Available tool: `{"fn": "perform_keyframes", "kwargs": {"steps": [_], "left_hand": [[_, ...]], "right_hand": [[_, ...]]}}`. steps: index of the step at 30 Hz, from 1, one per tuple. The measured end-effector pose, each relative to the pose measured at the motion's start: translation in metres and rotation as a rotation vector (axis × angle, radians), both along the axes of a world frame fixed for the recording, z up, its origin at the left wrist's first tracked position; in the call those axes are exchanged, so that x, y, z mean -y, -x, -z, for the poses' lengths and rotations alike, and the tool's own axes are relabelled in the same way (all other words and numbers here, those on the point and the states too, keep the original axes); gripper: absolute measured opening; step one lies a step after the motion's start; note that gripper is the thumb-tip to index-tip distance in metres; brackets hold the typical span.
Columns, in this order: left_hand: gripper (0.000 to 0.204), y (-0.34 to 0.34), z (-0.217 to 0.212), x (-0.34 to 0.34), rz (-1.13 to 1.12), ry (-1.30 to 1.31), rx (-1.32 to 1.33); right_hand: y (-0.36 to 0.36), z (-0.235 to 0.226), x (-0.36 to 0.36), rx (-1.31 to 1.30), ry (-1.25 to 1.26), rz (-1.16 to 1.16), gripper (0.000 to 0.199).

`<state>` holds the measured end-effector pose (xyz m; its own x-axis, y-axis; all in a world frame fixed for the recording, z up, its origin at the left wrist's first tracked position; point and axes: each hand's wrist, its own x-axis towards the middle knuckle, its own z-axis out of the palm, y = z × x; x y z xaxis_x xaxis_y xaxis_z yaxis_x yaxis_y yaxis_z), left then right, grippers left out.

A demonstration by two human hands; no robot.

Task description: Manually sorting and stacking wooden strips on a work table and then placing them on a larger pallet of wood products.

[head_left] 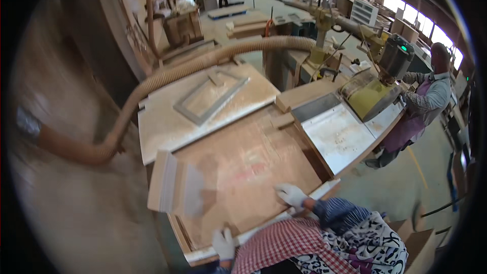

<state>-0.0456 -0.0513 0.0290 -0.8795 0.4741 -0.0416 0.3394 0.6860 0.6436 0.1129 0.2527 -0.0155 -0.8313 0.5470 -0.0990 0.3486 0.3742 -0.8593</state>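
Note:
My left hand (223, 244), in a white glove, rests at the near left edge of a wide wooden table surface (248, 172), its fingers apart. My right hand (290, 194), gloved in white too, lies on the same surface near its right front edge with fingers stretched out. I see nothing in either hand. Left of my hands, a small stack of pale and brown boards (170, 185) stands on the table's left edge. A light strip (264, 220) runs along the near edge.
A dusty board (157, 122) bearing a grey rectangular frame (195, 111) lies beyond. A ribbed hose (218, 58) arches over it. At right stands a yellow-guarded machine (370, 96) with a metal table (329, 137); a co-worker (426, 96) stands beside it, hands near the guard.

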Motion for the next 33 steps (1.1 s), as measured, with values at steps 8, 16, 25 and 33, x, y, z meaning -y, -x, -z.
{"fn": "perform_keyframes", "kwargs": {"steps": [8,16,25,33], "left_hand": [[0.026,-0.019,0.045,0.011,0.202,0.222,-0.177],[0.028,-0.010,0.076,0.019,0.134,0.244,-0.299],[0.032,-0.006,0.103,0.025,0.086,0.321,-0.360],[0.032,-0.012,0.067,0.002,0.055,0.381,-0.200]], "right_hand": [[-0.106,0.008,-0.015,0.165,-0.345,-0.080,0.025],[-0.093,0.001,-0.050,0.240,-0.505,-0.140,0.034],[-0.088,0.028,-0.056,0.204,-0.520,-0.117,0.035],[-0.085,0.033,-0.057,0.323,-0.463,-0.058,0.040]]}}
